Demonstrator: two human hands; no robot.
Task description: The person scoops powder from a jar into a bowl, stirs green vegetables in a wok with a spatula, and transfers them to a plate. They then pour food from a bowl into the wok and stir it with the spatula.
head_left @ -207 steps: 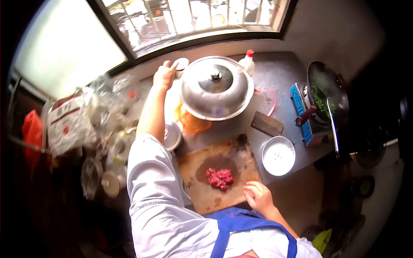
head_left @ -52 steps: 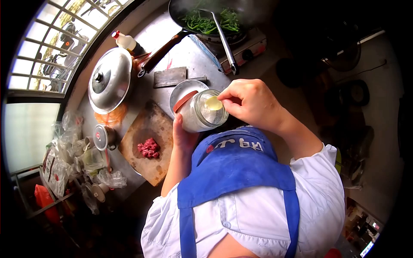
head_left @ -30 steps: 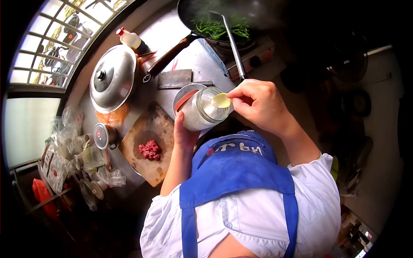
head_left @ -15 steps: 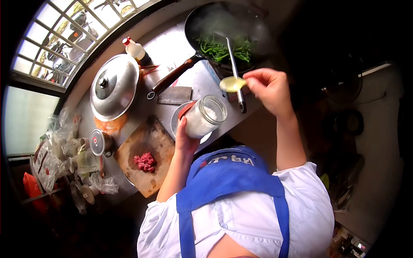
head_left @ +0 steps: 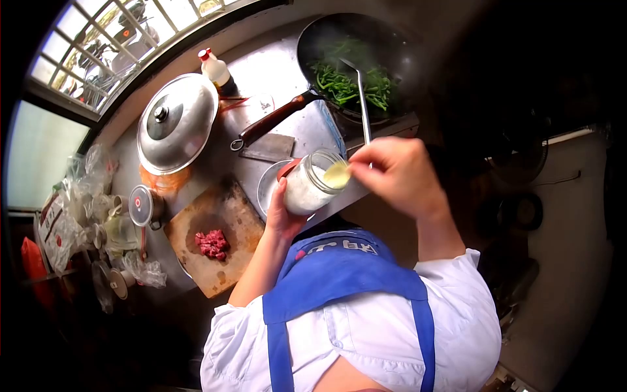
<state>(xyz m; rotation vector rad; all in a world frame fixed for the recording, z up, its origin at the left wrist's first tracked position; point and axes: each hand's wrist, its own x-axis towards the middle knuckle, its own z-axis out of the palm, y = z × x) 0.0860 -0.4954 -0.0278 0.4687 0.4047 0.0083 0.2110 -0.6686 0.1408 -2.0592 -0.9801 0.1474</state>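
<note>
- Left hand (head_left: 282, 212) grips a white-filled jar (head_left: 304, 191), tilted to present its mouth.
- Right hand (head_left: 395, 175) pinches a small spoon (head_left: 336, 174) at that rim, near the wok (head_left: 323, 36).

The glass jar (head_left: 304, 193) is clear and holds white powder; the spoon (head_left: 337, 174) at its mouth is pale yellow. The apron (head_left: 339, 274) is blue with white lettering, over a white shirt (head_left: 366, 340). On the grey counter (head_left: 287, 65), the cutting board (head_left: 228, 215) is brown with a darker stain under red minced meat (head_left: 212, 244). The pot lid (head_left: 186, 127) is silvery. At the far edge, the bottle (head_left: 216, 67) is white with a red cap. The black wok (head_left: 392, 46) holds bright green vegetables (head_left: 339, 81).
</note>
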